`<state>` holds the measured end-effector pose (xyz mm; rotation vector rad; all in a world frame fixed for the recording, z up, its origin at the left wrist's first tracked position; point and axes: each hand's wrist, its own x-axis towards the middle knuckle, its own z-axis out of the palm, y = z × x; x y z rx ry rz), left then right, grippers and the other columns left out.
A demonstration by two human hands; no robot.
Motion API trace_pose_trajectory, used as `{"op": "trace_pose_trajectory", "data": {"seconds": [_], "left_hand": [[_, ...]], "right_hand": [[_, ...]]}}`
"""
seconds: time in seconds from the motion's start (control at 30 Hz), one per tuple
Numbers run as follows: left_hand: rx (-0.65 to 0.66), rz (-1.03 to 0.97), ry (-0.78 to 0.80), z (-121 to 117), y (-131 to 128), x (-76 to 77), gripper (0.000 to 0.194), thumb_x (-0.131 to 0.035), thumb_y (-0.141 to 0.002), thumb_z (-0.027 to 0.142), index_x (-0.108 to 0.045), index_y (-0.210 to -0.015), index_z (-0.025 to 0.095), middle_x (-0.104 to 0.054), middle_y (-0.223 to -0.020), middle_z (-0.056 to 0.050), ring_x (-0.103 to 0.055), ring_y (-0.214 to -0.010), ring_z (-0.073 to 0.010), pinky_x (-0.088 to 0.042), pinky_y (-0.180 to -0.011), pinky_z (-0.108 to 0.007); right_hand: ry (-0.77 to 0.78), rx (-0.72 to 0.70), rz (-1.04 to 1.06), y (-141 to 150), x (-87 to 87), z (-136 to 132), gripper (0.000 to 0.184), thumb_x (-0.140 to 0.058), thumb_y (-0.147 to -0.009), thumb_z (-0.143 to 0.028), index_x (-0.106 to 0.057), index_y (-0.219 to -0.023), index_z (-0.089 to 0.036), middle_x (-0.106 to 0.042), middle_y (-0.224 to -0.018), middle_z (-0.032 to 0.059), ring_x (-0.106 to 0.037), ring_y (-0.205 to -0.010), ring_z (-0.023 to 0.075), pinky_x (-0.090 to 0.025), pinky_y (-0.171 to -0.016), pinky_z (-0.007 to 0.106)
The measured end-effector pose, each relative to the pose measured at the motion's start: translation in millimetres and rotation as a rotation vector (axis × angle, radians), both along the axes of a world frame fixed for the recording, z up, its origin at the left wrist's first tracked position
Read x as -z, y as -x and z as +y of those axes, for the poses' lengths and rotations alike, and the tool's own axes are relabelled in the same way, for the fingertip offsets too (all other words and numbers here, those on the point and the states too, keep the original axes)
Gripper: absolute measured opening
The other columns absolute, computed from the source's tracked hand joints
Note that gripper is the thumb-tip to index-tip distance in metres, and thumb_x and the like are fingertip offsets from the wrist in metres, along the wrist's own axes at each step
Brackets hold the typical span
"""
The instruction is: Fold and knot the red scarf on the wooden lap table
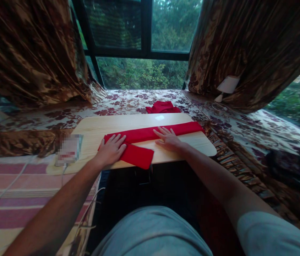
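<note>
A long red cloth (pixel 150 134) lies folded into a narrow band across a light wooden board (pixel 96 128). Its left end is folded back toward me, hanging over the board's near edge. My left hand (pixel 112 149) lies flat on that left end, fingers spread. My right hand (pixel 168 138) presses flat on the band's near edge at the middle, fingers stretched out. Neither hand grips anything.
More red cloth (pixel 163 107) is heaped just beyond the board. A blurred object with a white cable (pixel 68 150) sits at the board's left. A small white lamp (pixel 227 86) stands at the back right. Floral bedding, curtains and a window surround the board.
</note>
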<state>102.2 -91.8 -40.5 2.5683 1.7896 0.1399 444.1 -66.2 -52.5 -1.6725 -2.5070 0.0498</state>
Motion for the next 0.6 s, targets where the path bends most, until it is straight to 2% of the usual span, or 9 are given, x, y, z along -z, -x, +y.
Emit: {"op": "trace_pose_trajectory", "data": {"seconds": [0.1,0.2,0.43,0.6], "left_hand": [[0.045,0.039,-0.024,10.8,4.8,9.4,0.062,-0.02,-0.103,0.049,-0.033,-0.16,0.027,-0.031,-0.165,-0.006,-0.025,-0.153,-0.0302,-0.012,-0.12,-0.062],[0.08,0.049,-0.032,27.3,10.0,13.7,0.062,-0.021,-0.103,0.051,-0.032,-0.16,0.03,-0.031,-0.165,-0.004,-0.025,-0.153,-0.0286,-0.011,-0.121,-0.06],[0.079,0.028,-0.008,69.0,8.2,12.2,0.064,-0.023,-0.101,0.056,-0.034,-0.159,0.031,-0.033,-0.165,-0.005,-0.027,-0.152,-0.029,-0.01,-0.12,-0.059],[0.092,0.008,-0.013,90.1,4.9,13.3,0.065,-0.025,-0.1,0.057,-0.036,-0.159,0.031,-0.034,-0.164,-0.005,-0.027,-0.152,-0.0291,-0.01,-0.121,-0.058]], "right_hand": [[0.092,0.018,-0.022,7.2,-2.1,5.7,0.063,-0.036,-0.102,-0.059,-0.025,-0.161,-0.039,-0.017,-0.17,0.0034,-0.012,-0.157,0.0304,-0.011,-0.12,0.066],[0.109,0.037,-0.02,8.2,-3.9,17.2,0.061,-0.033,-0.103,-0.057,-0.024,-0.161,-0.039,-0.017,-0.17,0.0028,-0.011,-0.157,0.03,-0.009,-0.121,0.066],[0.099,0.076,0.014,9.4,-5.1,42.7,0.06,-0.032,-0.103,-0.057,-0.027,-0.16,-0.039,-0.018,-0.17,0.0027,-0.012,-0.157,0.0305,-0.009,-0.12,0.067],[0.106,0.1,0.035,8.2,-4.0,61.1,0.061,-0.033,-0.103,-0.058,-0.028,-0.16,-0.038,-0.018,-0.17,0.0031,-0.013,-0.156,0.0316,-0.007,-0.12,0.068]]}}
